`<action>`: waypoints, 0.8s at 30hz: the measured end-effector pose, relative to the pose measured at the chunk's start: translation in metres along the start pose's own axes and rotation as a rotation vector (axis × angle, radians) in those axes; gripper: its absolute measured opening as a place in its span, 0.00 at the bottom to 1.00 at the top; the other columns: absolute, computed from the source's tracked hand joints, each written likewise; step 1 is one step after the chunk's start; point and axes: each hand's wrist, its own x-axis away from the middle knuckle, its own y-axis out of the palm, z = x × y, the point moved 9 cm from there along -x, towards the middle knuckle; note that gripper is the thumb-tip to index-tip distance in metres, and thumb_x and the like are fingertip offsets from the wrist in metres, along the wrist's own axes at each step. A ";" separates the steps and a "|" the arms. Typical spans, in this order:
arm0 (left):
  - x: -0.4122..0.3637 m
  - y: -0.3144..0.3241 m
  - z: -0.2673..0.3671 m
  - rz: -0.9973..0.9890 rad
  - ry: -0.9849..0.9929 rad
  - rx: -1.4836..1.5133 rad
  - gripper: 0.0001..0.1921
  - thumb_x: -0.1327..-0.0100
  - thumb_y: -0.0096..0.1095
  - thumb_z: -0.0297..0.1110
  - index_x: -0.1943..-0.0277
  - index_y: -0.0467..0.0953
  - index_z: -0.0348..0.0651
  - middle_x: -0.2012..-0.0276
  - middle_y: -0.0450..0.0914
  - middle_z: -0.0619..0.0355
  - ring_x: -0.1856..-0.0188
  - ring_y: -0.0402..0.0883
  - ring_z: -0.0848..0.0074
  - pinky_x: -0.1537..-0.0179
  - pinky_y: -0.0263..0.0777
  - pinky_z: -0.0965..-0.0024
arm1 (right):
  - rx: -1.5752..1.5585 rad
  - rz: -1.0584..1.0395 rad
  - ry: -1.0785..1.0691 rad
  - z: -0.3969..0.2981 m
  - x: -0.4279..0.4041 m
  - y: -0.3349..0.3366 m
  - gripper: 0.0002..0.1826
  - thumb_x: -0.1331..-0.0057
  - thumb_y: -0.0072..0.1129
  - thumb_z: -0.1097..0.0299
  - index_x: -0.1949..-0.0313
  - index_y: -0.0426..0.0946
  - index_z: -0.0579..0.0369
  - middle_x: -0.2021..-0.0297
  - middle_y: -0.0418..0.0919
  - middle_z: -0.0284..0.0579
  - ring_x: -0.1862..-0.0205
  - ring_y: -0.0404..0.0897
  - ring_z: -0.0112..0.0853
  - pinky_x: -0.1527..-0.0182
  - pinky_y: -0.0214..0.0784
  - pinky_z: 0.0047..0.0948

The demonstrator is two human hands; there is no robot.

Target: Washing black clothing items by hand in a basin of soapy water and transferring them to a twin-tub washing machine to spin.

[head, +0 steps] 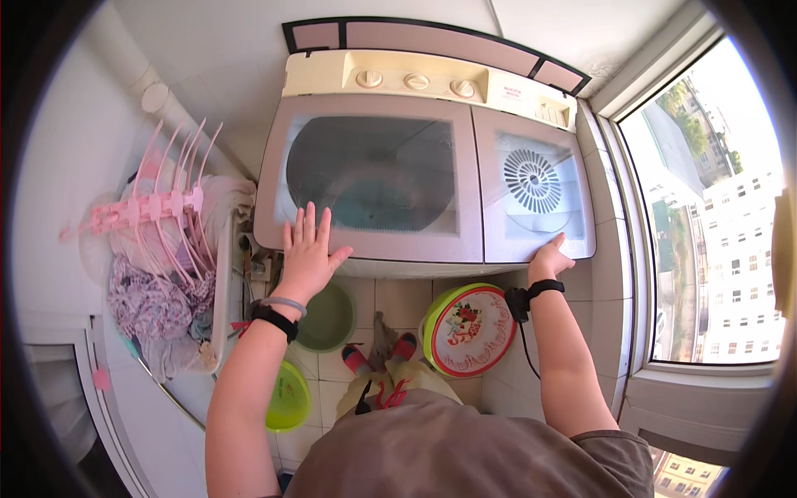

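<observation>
Before me stands a twin-tub washing machine with a cream control panel (417, 81) across its back. My left hand (309, 252) is over the front left part of the wide wash-tub lid (373, 177), palm down and fingers apart, with nothing in it. At the front edge of the narrower spin-tub lid (535, 180) is my right hand (549, 256). One digit lies on top of that lid; the other fingers are mostly hidden, so a grip on the edge cannot be confirmed. Both lids are down, and their clear windows show a dark tub and a slotted round disc.
At left, a pink multi-arm hanger (149, 208) lies over piled clothes (152, 299) in a white basin (223, 292). A dark green basin (324, 317), a lime basin (289, 398) and a tilted, flower-patterned basin (470, 330) surround my feet. A window (703, 249) borders the right side.
</observation>
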 end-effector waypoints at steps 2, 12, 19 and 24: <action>0.000 -0.001 -0.002 0.002 -0.003 0.002 0.41 0.35 0.47 0.61 0.28 0.47 0.42 0.28 0.43 0.41 0.27 0.42 0.51 0.31 0.35 0.46 | 0.000 0.013 0.009 -0.002 0.006 -0.002 0.46 0.37 0.59 0.50 0.37 0.44 0.71 0.42 0.63 0.68 0.42 0.70 0.52 0.40 0.64 0.40; -0.002 0.000 0.000 -0.024 0.005 -0.007 0.42 0.35 0.46 0.61 0.29 0.47 0.41 0.29 0.44 0.39 0.27 0.43 0.49 0.31 0.34 0.44 | 0.064 0.009 -0.048 -0.011 0.008 -0.001 0.44 0.37 0.58 0.49 0.39 0.48 0.76 0.44 0.65 0.72 0.43 0.70 0.54 0.41 0.63 0.40; -0.006 -0.008 0.007 -0.105 0.031 -0.093 0.42 0.34 0.45 0.59 0.29 0.46 0.36 0.30 0.44 0.35 0.28 0.45 0.46 0.32 0.37 0.43 | 0.075 0.048 -0.060 -0.013 0.008 0.000 0.41 0.37 0.59 0.51 0.41 0.52 0.75 0.46 0.69 0.68 0.46 0.73 0.53 0.44 0.65 0.40; -0.027 -0.034 0.029 -0.127 0.183 -0.307 0.37 0.39 0.57 0.56 0.40 0.65 0.29 0.41 0.68 0.34 0.41 0.70 0.49 0.51 0.71 0.55 | 0.019 0.020 -0.054 -0.011 0.006 -0.002 0.41 0.38 0.60 0.51 0.39 0.52 0.69 0.46 0.71 0.64 0.47 0.75 0.51 0.45 0.66 0.40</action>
